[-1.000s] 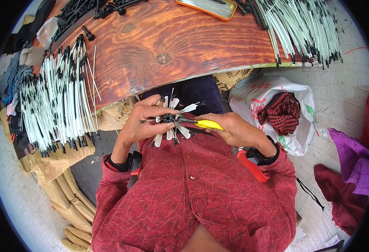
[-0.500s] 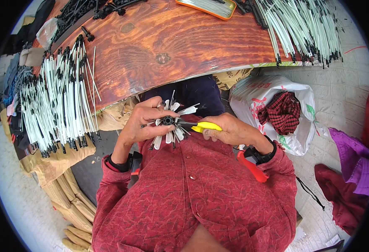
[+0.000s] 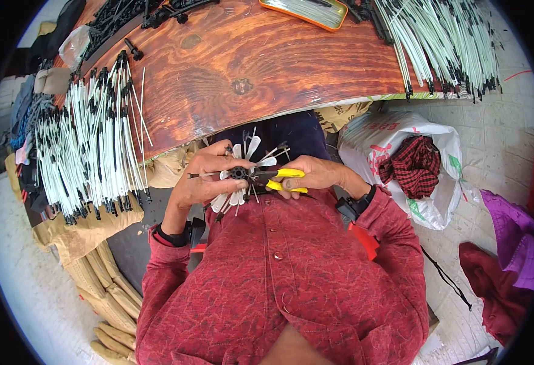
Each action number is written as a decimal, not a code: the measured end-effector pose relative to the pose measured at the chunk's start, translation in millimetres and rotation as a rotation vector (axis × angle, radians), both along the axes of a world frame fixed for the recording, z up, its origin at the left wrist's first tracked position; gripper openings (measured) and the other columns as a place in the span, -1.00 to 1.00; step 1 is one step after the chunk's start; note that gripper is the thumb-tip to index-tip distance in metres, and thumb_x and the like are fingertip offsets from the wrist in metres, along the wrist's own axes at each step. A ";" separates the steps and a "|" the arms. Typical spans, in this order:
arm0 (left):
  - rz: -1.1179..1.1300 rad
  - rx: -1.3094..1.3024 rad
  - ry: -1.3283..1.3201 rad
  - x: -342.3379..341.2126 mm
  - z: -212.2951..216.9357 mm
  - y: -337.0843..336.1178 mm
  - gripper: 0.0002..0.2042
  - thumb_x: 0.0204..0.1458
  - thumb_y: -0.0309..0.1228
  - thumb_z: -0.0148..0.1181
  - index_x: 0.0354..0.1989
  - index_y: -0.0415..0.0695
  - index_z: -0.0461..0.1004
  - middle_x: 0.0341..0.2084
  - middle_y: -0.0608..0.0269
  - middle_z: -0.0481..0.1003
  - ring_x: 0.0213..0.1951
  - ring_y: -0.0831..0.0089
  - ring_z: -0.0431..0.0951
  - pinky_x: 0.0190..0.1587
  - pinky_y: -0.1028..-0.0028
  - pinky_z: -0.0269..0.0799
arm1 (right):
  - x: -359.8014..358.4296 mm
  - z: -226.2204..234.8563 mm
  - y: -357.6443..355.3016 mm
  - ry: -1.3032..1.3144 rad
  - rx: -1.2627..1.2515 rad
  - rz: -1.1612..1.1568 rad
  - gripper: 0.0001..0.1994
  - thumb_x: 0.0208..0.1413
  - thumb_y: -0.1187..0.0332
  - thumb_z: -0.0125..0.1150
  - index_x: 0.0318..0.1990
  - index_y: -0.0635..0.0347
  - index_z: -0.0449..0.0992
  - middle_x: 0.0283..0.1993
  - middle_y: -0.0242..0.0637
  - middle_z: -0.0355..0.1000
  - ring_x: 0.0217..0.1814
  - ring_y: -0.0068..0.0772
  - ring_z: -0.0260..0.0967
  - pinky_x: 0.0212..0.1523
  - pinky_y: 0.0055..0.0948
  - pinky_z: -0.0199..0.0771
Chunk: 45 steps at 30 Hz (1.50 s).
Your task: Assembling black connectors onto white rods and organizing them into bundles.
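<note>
In the head view, my left hand (image 3: 205, 177) grasps the black hub (image 3: 239, 173) with white ribs (image 3: 253, 146) between thumb and fingers, probably for keeping it steady. Just beside, my right hand (image 3: 317, 173) grasps yellow-handled pliers (image 3: 275, 185), opened toward the hub, perhaps for reaching it sideways.

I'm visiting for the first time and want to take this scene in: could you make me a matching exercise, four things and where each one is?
1. Pliers
2. Checked cloth
3. Orange-rimmed tray
4. Black round piece

A. On the wooden table
B. In the left grip
C. In the right grip
D. In a white bag

Pairs: 1-C, 2-D, 3-A, 4-B
</note>
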<state>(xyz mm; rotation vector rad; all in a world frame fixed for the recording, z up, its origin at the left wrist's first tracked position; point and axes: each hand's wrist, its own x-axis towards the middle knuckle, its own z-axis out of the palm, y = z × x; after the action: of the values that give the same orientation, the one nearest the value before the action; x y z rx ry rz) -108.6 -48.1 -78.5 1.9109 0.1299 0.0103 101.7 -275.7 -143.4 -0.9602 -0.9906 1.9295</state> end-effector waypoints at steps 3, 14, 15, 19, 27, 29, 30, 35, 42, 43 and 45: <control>0.043 -0.083 0.089 -2.5 3.8 0.4 -0.59 -0.08 -0.26 0.54 -0.02 -0.13 0.74 -0.56 0.32 0.34 -0.38 0.43 0.30 -0.33 0.36 0.18 | 2.4 11.3 2.6 0.006 -0.009 -0.006 -0.60 0.45 0.02 0.09 0.04 0.23 0.54 -0.27 -0.40 0.53 -0.33 -0.59 0.47 -0.30 -0.52 0.50; 0.095 -0.165 0.076 -10.4 -0.4 -3.1 -0.61 -0.09 -0.32 0.54 -0.05 -0.16 0.74 -0.47 0.27 0.57 -0.34 0.40 0.38 -0.28 0.38 0.27 | -20.1 52.4 -18.9 -0.073 -0.221 -0.092 -0.58 0.51 0.00 -0.04 0.00 0.20 0.53 -0.41 -0.45 0.47 -0.46 -0.66 0.40 -0.49 -0.57 0.41; 0.101 -0.171 0.077 -9.9 0.8 -3.5 -0.61 -0.10 -0.33 0.53 -0.05 -0.16 0.74 -0.48 0.28 0.56 -0.34 0.41 0.38 -0.29 0.38 0.27 | -20.2 56.7 -18.5 -0.103 -0.241 -0.103 -0.58 0.51 0.00 -0.04 -0.02 0.20 0.53 -0.41 -0.45 0.47 -0.47 -0.65 0.39 -0.49 -0.56 0.40; 0.072 -0.096 0.063 -6.4 7.1 -6.4 -0.62 -0.10 -0.34 0.52 -0.05 -0.15 0.73 -0.51 0.28 0.46 -0.37 0.40 0.36 -0.33 0.38 0.24 | -10.3 70.4 -17.8 -0.268 -0.145 -0.126 -0.60 0.51 0.03 -0.04 -0.09 0.21 0.53 -0.43 -0.44 0.47 -0.49 -0.61 0.37 -0.46 -0.50 0.41; -0.051 0.174 0.052 2.1 18.7 -11.3 -0.58 -0.06 -0.18 0.52 -0.09 -0.19 0.72 -0.34 0.16 0.70 -0.27 0.26 0.58 -0.13 0.28 0.44 | 9.3 86.1 -18.6 -0.646 -0.003 -0.059 -0.83 0.33 0.29 0.16 -0.14 0.20 0.55 -0.47 -0.30 0.56 -0.46 -0.27 0.54 -0.39 -0.24 0.49; -0.056 0.184 0.043 2.7 21.3 -12.6 -0.58 -0.07 -0.19 0.52 -0.08 -0.19 0.72 -0.33 0.16 0.70 -0.28 0.26 0.56 -0.14 0.30 0.44 | 10.6 85.8 -19.5 -0.778 0.094 -0.067 -0.84 0.27 0.31 0.20 -0.13 0.18 0.55 -0.42 -0.25 0.59 -0.40 -0.12 0.58 -0.37 -0.12 0.50; -0.064 0.192 0.021 1.8 19.7 -13.2 -0.59 -0.07 -0.20 0.52 -0.08 -0.18 0.72 -0.34 0.15 0.69 -0.30 0.26 0.55 -0.16 0.31 0.43 | 10.6 85.9 -20.0 -0.845 0.144 -0.071 -0.84 0.24 0.32 0.22 -0.12 0.17 0.55 -0.40 -0.22 0.61 -0.37 -0.05 0.59 -0.36 -0.06 0.51; -0.023 0.148 -0.060 2.6 17.4 -15.1 -0.61 -0.06 -0.30 0.52 -0.02 -0.14 0.71 -0.47 0.19 0.51 -0.41 0.30 0.43 -0.31 0.34 0.32 | -3.0 94.1 -21.9 -1.381 0.430 -0.187 -0.84 0.15 0.31 0.27 -0.22 0.18 0.49 -0.42 -0.21 0.54 -0.39 -0.07 0.58 -0.40 -0.10 0.54; 0.217 0.070 -0.132 3.2 8.1 -18.9 -0.66 -0.04 -0.33 0.56 -0.04 -0.01 0.73 -0.52 0.23 0.36 -0.44 0.39 0.37 -0.35 0.37 0.32 | -2.4 95.2 -11.4 -1.402 0.489 -0.258 -0.74 0.17 0.23 0.32 -0.11 0.18 0.49 -0.33 -0.10 0.56 -0.37 -0.01 0.58 -0.44 -0.09 0.53; 0.200 0.019 -0.099 -1.4 5.6 -15.5 -0.66 -0.04 -0.31 0.56 -0.05 -0.01 0.74 -0.51 0.26 0.36 -0.41 0.43 0.36 -0.32 0.41 0.30 | 9.0 102.3 -8.9 -1.230 0.522 -0.228 -0.77 0.21 0.25 0.31 -0.12 0.21 0.54 -0.32 -0.08 0.59 -0.39 0.02 0.58 -0.43 -0.11 0.53; 0.177 0.003 -0.092 -3.5 13.2 -9.3 -0.67 -0.01 -0.29 0.54 -0.05 -0.04 0.73 -0.50 0.28 0.33 -0.39 0.45 0.34 -0.31 0.41 0.27 | 21.0 130.7 -5.4 -0.881 0.327 -0.386 -0.78 0.22 0.27 0.32 -0.13 0.22 0.57 -0.34 -0.10 0.59 -0.42 0.05 0.56 -0.43 -0.12 0.53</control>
<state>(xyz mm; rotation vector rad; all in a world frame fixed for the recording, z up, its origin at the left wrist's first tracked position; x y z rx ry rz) -112.1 -57.3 -65.3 1.8928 0.2363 0.2169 122.7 -281.1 -12.7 -1.6949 -1.4040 0.9543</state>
